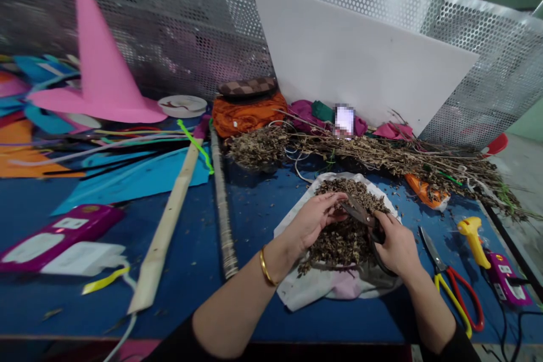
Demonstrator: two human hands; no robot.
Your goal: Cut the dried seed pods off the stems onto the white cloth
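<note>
My right hand is wrapped round a pair of dark-handled scissors, whose blades point left over a heap of dried, crumbled plant bits. Just left of the blades is my left hand, its fingers curled in a pinch above the same heap. What sits between those fingertips is too small to make out. A whitish cloth or bag lies under the heap on the blue table. Behind it stretches a pile of dried plant stalks.
Red-and-yellow-handled scissors, a yellow glue gun and a purple power strip lie on the right. A wooden stick, a wrapped rod, another purple strip and a pink cone hat occupy the left. A white board leans behind.
</note>
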